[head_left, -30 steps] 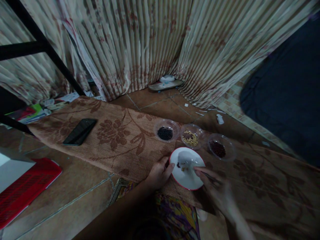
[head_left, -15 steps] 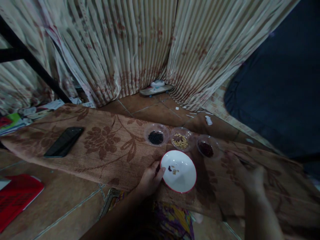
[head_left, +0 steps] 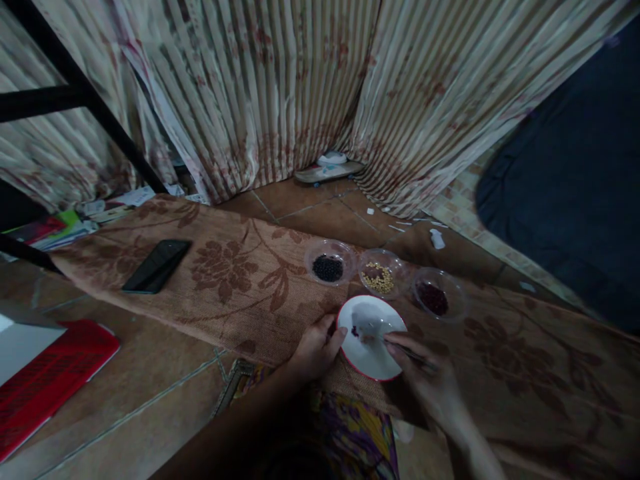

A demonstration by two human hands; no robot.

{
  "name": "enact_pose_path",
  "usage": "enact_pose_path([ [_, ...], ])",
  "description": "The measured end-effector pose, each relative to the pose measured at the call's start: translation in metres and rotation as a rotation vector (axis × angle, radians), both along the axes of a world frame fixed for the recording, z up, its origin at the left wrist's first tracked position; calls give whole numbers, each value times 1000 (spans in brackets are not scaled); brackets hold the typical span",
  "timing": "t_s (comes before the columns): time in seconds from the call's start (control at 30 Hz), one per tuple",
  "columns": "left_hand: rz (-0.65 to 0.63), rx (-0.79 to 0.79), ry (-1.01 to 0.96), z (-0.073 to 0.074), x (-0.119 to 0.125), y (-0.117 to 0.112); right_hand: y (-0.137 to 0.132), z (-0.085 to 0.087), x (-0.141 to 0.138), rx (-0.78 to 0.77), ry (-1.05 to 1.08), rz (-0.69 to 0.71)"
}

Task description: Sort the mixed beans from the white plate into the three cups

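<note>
A white plate with a red rim (head_left: 373, 353) lies on a brown flowered cloth (head_left: 235, 280); a few dark and pale beans lie in it. My left hand (head_left: 316, 348) rests against the plate's left edge, fingers curled on the rim. My right hand (head_left: 425, 380) is over the plate's right side, fingers pinched on a thin dark stick-like tool that points into the plate. Behind the plate stand three clear bowls: black beans (head_left: 329, 267), yellow beans (head_left: 380, 276), red beans (head_left: 434, 297).
A black phone (head_left: 157, 265) lies on the cloth at the left. A red mat (head_left: 47, 373) lies on the tiled floor at the lower left. Striped curtains (head_left: 280, 87) hang behind, a black frame (head_left: 75, 87) stands at the left, and a dark cloth (head_left: 575, 187) at the right.
My right hand has come back from beside the red-bean bowl to the plate's right side. My left hand has stayed on the plate's left edge.
</note>
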State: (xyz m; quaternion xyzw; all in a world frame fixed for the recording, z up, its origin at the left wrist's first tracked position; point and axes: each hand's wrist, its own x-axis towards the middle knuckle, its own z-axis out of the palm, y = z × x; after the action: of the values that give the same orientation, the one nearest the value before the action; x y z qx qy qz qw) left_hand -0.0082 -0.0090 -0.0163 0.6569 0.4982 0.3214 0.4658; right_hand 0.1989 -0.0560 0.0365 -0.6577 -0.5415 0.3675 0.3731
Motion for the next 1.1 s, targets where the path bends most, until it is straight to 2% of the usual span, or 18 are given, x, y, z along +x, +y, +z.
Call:
enact_pose_path([
  [0.17,5,16,-16,2,0,-1,2,-9,-6,-28,-42,83],
  [0.53,28,-15,-25,7,1,-1,4,-5,-7,-33,-74,179],
  [0.77,46,-7,-14,7,1,-2,7,-6,-8,-10,-66,181],
  [1.1,32,12,-21,5,1,-1,8,-3,-9,-54,8,173],
])
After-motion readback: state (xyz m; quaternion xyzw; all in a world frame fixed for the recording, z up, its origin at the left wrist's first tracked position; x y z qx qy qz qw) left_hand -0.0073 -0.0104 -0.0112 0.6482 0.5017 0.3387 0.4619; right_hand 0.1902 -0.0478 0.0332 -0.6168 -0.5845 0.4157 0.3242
